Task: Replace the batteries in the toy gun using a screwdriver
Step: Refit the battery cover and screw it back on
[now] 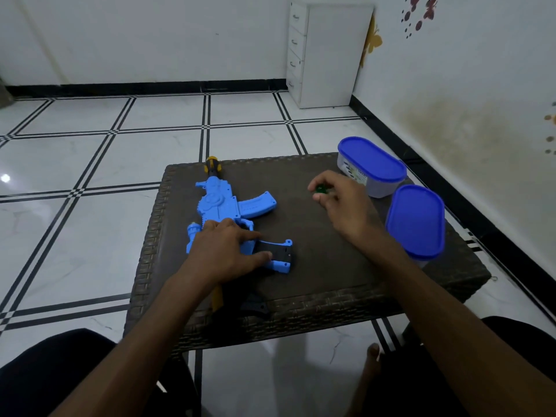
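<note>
A blue toy gun (219, 203) lies on the left half of the dark wicker table (325, 266), muzzle pointing away from me. My left hand (225, 254) rests on its rear part, fingers stretched over the black grip section (278, 254). Toward the table's far right, my right hand (337, 200) pinches a small green object (320, 189) just above the surface; I cannot tell what it is. A yellow and black piece (213, 165) sticks out past the gun's muzzle. Another yellow piece (217, 296) shows beneath my left wrist.
Two clear tubs with blue lids stand at the table's right edge, one farther (371, 164) and one nearer (416, 221). A small black part (252, 308) lies at the front edge. A white drawer cabinet (328, 55) stands in the room's far corner. Tiled floor surrounds the table.
</note>
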A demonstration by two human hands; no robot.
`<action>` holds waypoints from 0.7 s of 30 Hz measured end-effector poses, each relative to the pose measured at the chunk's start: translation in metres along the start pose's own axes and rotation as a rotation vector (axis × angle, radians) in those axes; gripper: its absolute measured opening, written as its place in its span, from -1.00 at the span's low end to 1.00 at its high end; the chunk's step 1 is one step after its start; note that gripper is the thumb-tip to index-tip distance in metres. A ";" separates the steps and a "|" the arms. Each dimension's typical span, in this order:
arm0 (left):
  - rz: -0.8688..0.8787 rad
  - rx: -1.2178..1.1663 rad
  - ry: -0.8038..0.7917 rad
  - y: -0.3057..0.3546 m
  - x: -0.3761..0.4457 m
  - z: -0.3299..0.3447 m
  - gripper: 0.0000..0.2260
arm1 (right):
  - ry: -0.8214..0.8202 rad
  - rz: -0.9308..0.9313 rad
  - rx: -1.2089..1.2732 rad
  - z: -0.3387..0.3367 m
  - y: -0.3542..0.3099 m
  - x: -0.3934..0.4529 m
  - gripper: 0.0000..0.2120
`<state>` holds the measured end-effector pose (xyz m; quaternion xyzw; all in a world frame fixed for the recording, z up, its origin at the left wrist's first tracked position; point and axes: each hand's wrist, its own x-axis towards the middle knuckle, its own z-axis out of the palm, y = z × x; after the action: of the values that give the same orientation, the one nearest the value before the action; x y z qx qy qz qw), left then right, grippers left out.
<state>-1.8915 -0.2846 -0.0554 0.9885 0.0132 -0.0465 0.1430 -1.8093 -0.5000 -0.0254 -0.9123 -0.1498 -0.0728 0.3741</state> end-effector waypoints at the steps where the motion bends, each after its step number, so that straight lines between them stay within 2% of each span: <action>1: -0.025 -0.023 0.005 0.001 0.002 -0.001 -0.49 | 0.043 -0.009 0.081 -0.002 -0.001 -0.003 -0.87; 5: -0.080 -0.057 0.080 0.006 0.005 0.001 -0.56 | 0.130 -0.027 0.481 -0.010 -0.006 -0.017 -0.84; 7: -0.100 -0.059 0.107 0.010 0.004 0.003 -0.59 | 0.136 -0.023 0.582 -0.010 -0.009 -0.025 -0.82; 14: -0.130 -0.092 0.110 0.015 0.005 0.006 -0.68 | 0.101 -0.044 0.747 -0.009 -0.023 -0.038 -0.79; 21: -0.116 -0.110 0.113 0.016 0.005 0.008 -0.75 | 0.057 -0.063 0.757 -0.001 -0.026 -0.039 -0.80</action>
<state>-1.8861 -0.3025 -0.0592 0.9778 0.0809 0.0017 0.1930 -1.8549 -0.4919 -0.0169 -0.7021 -0.1834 -0.0488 0.6863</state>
